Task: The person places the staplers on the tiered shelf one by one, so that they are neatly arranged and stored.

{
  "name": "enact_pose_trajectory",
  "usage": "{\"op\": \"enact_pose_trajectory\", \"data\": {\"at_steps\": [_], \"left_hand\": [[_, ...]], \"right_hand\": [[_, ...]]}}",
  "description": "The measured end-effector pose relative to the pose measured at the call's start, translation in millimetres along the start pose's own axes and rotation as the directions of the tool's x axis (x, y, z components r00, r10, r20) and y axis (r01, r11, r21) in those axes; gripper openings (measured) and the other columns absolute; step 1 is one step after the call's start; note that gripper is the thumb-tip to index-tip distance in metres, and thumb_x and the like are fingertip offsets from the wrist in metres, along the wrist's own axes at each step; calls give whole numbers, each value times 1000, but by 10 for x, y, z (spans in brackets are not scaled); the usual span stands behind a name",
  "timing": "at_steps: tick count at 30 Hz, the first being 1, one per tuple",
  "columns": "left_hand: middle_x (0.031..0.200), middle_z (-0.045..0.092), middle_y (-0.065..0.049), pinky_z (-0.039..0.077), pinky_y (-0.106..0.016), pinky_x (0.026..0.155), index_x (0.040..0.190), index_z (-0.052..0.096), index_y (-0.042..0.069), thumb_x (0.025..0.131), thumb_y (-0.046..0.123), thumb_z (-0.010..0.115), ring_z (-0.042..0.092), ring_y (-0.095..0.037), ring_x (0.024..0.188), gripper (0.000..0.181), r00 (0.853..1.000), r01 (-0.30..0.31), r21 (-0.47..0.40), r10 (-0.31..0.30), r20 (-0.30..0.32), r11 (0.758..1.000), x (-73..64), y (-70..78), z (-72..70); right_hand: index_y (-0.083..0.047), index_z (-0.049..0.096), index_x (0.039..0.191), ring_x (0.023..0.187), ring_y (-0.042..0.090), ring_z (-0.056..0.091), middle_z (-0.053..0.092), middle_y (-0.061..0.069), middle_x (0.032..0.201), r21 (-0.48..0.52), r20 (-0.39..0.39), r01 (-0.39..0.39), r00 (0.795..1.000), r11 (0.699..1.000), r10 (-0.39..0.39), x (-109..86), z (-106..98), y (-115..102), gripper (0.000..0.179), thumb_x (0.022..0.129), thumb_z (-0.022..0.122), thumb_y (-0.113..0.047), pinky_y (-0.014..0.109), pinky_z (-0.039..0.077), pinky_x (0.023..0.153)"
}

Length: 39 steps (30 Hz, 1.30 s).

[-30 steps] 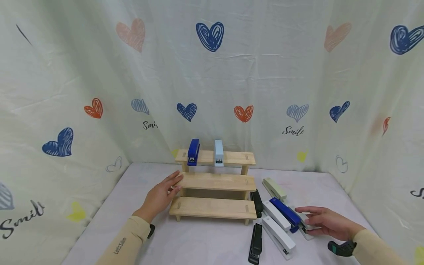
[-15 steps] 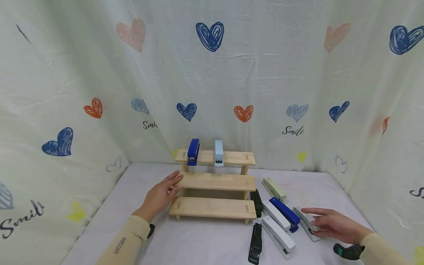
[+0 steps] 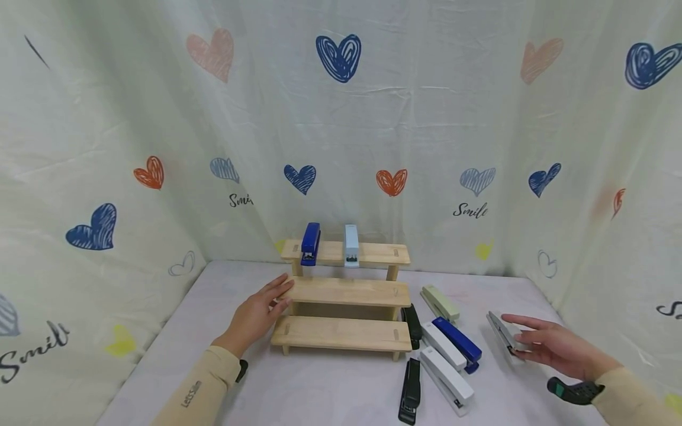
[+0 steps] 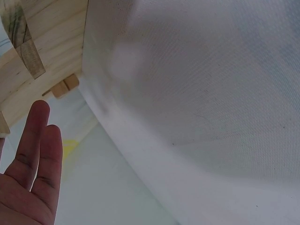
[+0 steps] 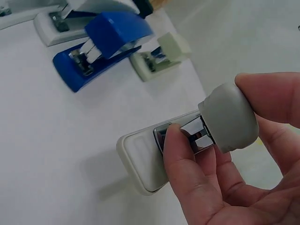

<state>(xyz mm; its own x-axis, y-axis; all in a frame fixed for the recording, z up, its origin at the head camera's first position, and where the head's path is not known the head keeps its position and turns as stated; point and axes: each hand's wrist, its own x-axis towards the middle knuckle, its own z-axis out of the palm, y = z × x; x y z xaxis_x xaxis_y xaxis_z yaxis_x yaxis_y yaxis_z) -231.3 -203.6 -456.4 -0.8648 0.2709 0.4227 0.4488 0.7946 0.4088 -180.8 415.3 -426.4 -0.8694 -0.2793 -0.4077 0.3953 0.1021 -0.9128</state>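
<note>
My right hand point(image 3: 565, 349) holds a light grey stapler point(image 3: 502, 332) off the table, tilted. In the right wrist view, fingers and thumb pinch this grey stapler point(image 5: 232, 117) at its head and base, with its metal staple track showing. On the left, my other hand point(image 3: 256, 319) rests against the left end of the middle shelf point(image 3: 346, 291) of a three-step wooden rack. The left wrist view shows this hand's extended fingers point(image 4: 35, 145) beside the wood. On the top shelf point(image 3: 383, 253) stand a dark blue stapler point(image 3: 310, 244) and a light blue stapler point(image 3: 351, 245).
Right of the rack lie a pale green stapler point(image 3: 440, 303), a blue stapler point(image 3: 458, 342), two white staplers, the nearer white stapler point(image 3: 446, 378) overlapping the view of the other, and two black staplers, one point(image 3: 409, 390) in front. A heart-printed curtain point(image 3: 415, 118) encloses the table.
The right hand has lifted the grey stapler from beside the blue one and moved it right and slightly away. The left hand stays at the rack.
</note>
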Motion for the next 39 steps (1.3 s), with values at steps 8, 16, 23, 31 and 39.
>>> {"op": "enact_pose_trajectory", "data": {"at_steps": [8,16,23,31,39], "left_hand": [[152,46,-3,51,-35,65,142,59,16,99,27,65,67,-18,89,45,1000,9,4,-10,16,1000,9,-13,13],[153,45,-3,51,-36,65,142,59,16,100,28,64,67,-19,89,45,1000,23,2,-23,20,1000,-1,-18,11],[152,46,-3,52,-38,66,142,59,15,99,26,65,67,-19,87,45,1000,21,1,-21,16,1000,8,-9,12],[152,47,-3,51,-34,64,141,59,15,99,26,65,67,-18,88,44,1000,12,-3,-11,6,1000,0,-9,12],[151,47,-3,50,-34,63,141,60,15,100,29,64,67,-19,88,44,1000,11,-5,-11,4,1000,3,5,3]], "right_hand": [[-19,57,144,112,20,53,-5,28,160,-25,-56,82,995,996,-83,64,192,-550,44,102,56,-6,45,47,98],[-14,37,156,128,39,33,3,24,159,-1,-17,141,990,990,-141,274,585,-1077,56,103,56,-10,44,44,101],[-3,18,159,133,43,29,5,24,160,-31,13,172,985,985,-171,452,912,-1358,64,104,51,-5,45,41,104],[-7,22,159,134,41,33,16,23,158,27,28,144,989,989,-145,741,1269,-1566,62,104,48,-2,44,38,107],[-11,26,159,135,35,32,13,14,162,91,39,111,993,990,-115,1013,1628,-1776,62,103,49,-1,42,38,107]]}}
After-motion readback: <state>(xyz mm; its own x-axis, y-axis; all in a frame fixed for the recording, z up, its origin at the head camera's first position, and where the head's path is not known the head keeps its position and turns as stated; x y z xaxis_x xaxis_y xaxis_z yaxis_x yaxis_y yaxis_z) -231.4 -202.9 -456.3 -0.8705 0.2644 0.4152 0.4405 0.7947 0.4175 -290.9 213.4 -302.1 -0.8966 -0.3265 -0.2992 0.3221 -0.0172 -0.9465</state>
